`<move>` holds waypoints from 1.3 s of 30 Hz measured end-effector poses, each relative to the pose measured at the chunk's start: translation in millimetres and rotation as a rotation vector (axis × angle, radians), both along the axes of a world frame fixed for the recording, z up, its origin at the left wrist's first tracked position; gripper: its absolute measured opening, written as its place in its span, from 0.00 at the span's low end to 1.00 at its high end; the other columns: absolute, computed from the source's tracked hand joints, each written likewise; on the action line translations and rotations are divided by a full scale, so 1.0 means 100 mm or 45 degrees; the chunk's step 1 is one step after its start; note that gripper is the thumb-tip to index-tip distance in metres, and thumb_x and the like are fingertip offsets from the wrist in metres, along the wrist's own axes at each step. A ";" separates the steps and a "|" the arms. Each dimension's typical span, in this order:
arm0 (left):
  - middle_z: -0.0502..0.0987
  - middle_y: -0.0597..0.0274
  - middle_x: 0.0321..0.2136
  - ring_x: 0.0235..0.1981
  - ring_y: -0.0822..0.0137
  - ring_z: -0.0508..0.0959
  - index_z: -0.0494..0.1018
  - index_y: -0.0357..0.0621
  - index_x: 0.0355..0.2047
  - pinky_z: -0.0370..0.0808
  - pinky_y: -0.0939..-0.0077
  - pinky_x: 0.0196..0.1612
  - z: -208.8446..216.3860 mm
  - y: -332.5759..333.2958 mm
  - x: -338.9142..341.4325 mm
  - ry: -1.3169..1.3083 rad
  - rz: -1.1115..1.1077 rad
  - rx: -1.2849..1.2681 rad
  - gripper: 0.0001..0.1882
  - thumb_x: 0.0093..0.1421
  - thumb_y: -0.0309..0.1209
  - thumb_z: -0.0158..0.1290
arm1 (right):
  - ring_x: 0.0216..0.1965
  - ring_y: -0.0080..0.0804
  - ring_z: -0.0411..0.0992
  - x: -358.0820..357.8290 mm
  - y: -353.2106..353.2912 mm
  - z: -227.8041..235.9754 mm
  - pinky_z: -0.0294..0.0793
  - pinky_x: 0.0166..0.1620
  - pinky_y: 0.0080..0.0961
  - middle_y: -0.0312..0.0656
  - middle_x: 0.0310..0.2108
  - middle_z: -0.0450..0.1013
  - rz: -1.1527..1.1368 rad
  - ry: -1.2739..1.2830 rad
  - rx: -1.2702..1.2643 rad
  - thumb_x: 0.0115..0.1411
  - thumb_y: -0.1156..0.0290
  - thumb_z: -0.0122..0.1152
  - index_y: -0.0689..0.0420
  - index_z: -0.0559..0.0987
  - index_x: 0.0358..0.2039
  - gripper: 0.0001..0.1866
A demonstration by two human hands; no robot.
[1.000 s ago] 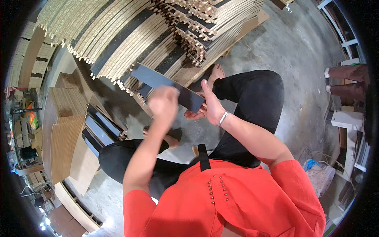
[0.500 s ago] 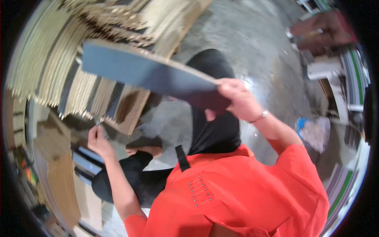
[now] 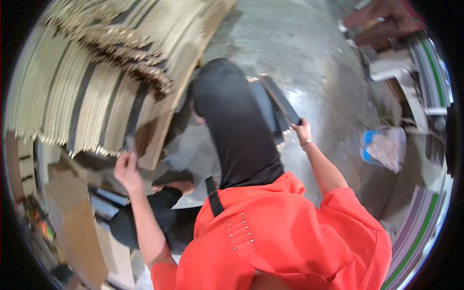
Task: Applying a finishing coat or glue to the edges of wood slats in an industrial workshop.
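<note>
R hand (image 3: 303, 132) pinches end of dark board (image 3: 283, 99); L hand (image 3: 128, 171) pinches blurry grey thing (image 3: 130, 143). Blue/clear bag (image 3: 385, 149) w/ pale stuff inside sits on floor (image 3: 311, 53).

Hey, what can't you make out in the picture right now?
In the head view:
Thin grey thing at the left hand: blurred, kind unclear.
Dark boards near the right hand: partly hidden behind the black trouser leg.
Other person's brown trousers: cut off by the picture's edge.
Clear bag: contents too blurred to tell.
</note>
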State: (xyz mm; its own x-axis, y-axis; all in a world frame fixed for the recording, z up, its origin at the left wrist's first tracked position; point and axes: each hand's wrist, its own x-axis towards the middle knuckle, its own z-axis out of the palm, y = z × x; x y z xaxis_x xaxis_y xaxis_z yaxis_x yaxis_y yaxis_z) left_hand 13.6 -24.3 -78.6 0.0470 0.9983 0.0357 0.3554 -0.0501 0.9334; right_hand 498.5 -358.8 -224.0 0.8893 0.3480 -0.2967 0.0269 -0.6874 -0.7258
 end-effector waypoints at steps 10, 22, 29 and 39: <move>0.78 0.63 0.30 0.31 0.74 0.76 0.74 0.36 0.38 0.72 0.80 0.37 0.11 -0.25 0.22 -0.403 -0.079 -0.162 0.06 0.62 0.19 0.51 | 0.48 0.44 0.74 0.17 0.53 -0.59 0.72 0.51 0.35 0.57 0.44 0.75 0.150 -0.104 -0.504 0.45 0.67 0.69 0.67 0.72 0.52 0.33; 0.75 0.66 0.28 0.26 0.76 0.72 0.72 0.40 0.40 0.69 0.81 0.30 0.86 0.11 -0.04 -0.491 -0.052 -0.320 0.06 0.63 0.24 0.49 | 0.30 0.29 0.74 -0.42 2.67 2.39 0.74 0.38 0.26 0.41 0.28 0.75 0.595 -0.502 0.835 0.59 0.70 0.59 0.65 0.78 0.38 0.11; 0.66 0.73 0.20 0.20 0.79 0.63 0.73 0.39 0.37 0.62 0.84 0.26 0.94 0.46 -0.14 -0.659 -0.092 -0.176 0.05 0.62 0.28 0.52 | 0.14 0.24 0.60 -1.79 3.78 3.24 0.68 0.25 0.27 0.30 0.12 0.60 1.343 1.389 1.141 0.67 0.45 0.42 0.57 0.72 0.22 0.28; 0.69 0.71 0.22 0.21 0.79 0.67 0.73 0.37 0.36 0.66 0.83 0.26 1.36 0.15 -0.37 -0.900 -0.143 -0.414 0.04 0.61 0.24 0.52 | 0.47 0.68 0.69 -3.06 4.22 3.64 0.71 0.50 0.55 0.67 0.40 0.72 1.880 2.306 1.019 0.44 0.15 0.27 0.75 0.71 0.49 0.66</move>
